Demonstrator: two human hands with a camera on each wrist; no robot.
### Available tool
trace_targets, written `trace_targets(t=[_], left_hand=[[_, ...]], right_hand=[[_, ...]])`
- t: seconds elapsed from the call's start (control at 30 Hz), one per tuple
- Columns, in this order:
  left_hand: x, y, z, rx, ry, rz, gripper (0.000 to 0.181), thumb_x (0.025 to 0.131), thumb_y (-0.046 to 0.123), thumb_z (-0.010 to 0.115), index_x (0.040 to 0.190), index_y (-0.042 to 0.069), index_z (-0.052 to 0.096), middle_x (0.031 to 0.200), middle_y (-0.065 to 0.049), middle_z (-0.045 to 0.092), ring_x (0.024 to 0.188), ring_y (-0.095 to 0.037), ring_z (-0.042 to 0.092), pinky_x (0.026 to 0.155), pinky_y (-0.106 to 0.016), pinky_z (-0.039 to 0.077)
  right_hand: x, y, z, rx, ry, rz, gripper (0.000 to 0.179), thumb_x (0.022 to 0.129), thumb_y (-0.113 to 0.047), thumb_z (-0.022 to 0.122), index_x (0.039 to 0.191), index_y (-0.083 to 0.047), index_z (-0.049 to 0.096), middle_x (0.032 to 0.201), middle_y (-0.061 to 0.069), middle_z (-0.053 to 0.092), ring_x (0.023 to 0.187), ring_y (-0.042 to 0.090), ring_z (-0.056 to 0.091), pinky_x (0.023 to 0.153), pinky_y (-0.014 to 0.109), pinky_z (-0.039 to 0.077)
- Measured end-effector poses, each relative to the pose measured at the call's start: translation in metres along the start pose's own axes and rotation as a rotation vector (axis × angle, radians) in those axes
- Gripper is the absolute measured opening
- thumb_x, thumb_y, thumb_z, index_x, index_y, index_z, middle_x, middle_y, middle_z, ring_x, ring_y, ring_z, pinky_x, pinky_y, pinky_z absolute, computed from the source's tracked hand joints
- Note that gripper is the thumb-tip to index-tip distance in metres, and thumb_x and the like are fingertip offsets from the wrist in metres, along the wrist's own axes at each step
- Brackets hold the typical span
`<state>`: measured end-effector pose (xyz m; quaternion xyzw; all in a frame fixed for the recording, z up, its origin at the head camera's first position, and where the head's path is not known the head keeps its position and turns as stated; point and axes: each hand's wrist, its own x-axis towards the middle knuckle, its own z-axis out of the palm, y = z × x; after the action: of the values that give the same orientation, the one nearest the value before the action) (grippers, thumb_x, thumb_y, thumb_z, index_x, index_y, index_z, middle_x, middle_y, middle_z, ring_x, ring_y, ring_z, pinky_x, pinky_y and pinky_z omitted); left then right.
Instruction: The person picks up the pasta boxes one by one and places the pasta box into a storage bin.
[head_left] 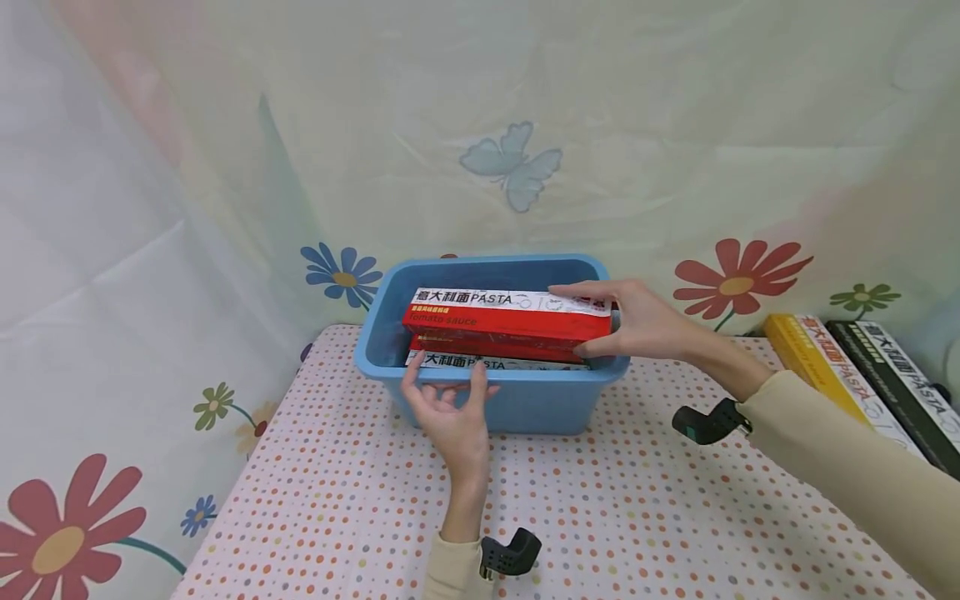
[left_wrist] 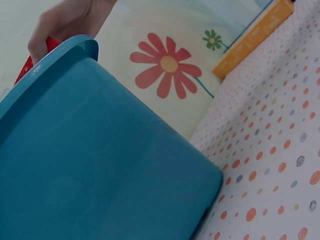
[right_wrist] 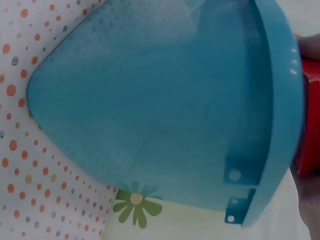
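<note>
In the head view, a red pasta box (head_left: pixel 502 321) with a white top strip lies tilted inside a light blue plastic bin (head_left: pixel 495 403). My right hand (head_left: pixel 637 321) grips the box at its right end, thumb and fingers on opposite long edges. Under it, a second red pasta box (head_left: pixel 457 361) shows partly, just behind the front rim. My left hand (head_left: pixel 453 417) holds that rim at the left of centre, some fingers over it and others bent below. The left wrist view shows the bin's outer wall (left_wrist: pixel 110 150) and my right hand (left_wrist: pixel 70 22) above its rim.
At the table's right edge lie a yellow pasta box (head_left: pixel 817 367) and a black pasta box (head_left: pixel 885 383) side by side. A dotted cloth covers the table (head_left: pixel 600 517). Behind the bin hangs a backdrop (head_left: pixel 637 167) printed with flowers and a butterfly.
</note>
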<state>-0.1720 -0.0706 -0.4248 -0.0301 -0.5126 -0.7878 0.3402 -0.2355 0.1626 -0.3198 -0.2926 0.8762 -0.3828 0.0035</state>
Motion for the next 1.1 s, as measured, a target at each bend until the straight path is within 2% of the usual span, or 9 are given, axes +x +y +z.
trace_targets(t=[0.23, 0.37, 0.5, 0.83, 1.1], left_hand=[[-0.002, -0.001, -0.001, 0.005, 0.0, -0.015, 0.079, 0.091, 0.001, 0.08, 0.151, -0.002, 0.028, 0.129, -0.03, 0.054, 0.085, -0.026, 0.069, 0.068, -0.045, 0.069], [-0.004, -0.001, -0.002, 0.01, -0.001, -0.017, 0.077, 0.092, 0.001, 0.078, 0.151, -0.001, 0.028, 0.138, -0.031, 0.051, 0.087, -0.027, 0.07, 0.07, -0.043, 0.069], [-0.002, -0.002, -0.001, -0.004, 0.004, -0.004, 0.074, 0.092, 0.0, 0.077, 0.149, 0.0, 0.03, 0.139, -0.033, 0.05, 0.088, -0.028, 0.07, 0.069, -0.042, 0.069], [0.0, -0.001, 0.0, 0.0, -0.003, 0.007, 0.075, 0.093, 0.0, 0.076, 0.149, -0.003, 0.027, 0.14, -0.034, 0.048, 0.091, -0.029, 0.071, 0.07, -0.041, 0.069], [0.0, -0.001, -0.001, -0.005, -0.002, 0.007, 0.074, 0.093, -0.002, 0.075, 0.148, -0.003, 0.027, 0.14, -0.035, 0.047, 0.093, -0.03, 0.071, 0.071, -0.04, 0.069]], right_hand=[[0.018, 0.005, 0.013, -0.006, -0.128, -0.032, 0.07, 0.081, -0.015, 0.084, 0.147, -0.007, 0.061, 0.135, 0.015, 0.065, 0.114, 0.029, 0.056, 0.086, 0.038, 0.059], [0.025, 0.007, 0.02, -0.012, -0.185, -0.046, 0.069, 0.081, -0.016, 0.084, 0.145, -0.006, 0.062, 0.138, 0.013, 0.065, 0.115, 0.026, 0.057, 0.089, 0.038, 0.058], [0.03, 0.006, 0.021, 0.006, -0.206, -0.053, 0.07, 0.08, -0.014, 0.084, 0.145, -0.004, 0.062, 0.14, 0.014, 0.065, 0.119, 0.028, 0.058, 0.094, 0.04, 0.058], [0.037, 0.011, 0.014, 0.093, -0.271, -0.03, 0.072, 0.081, -0.015, 0.085, 0.147, -0.004, 0.059, 0.145, 0.017, 0.061, 0.124, 0.03, 0.054, 0.093, 0.039, 0.059], [0.041, 0.014, 0.014, 0.083, -0.328, 0.0, 0.075, 0.082, -0.015, 0.086, 0.149, -0.003, 0.056, 0.149, 0.018, 0.057, 0.13, 0.032, 0.051, 0.1, 0.042, 0.056]])
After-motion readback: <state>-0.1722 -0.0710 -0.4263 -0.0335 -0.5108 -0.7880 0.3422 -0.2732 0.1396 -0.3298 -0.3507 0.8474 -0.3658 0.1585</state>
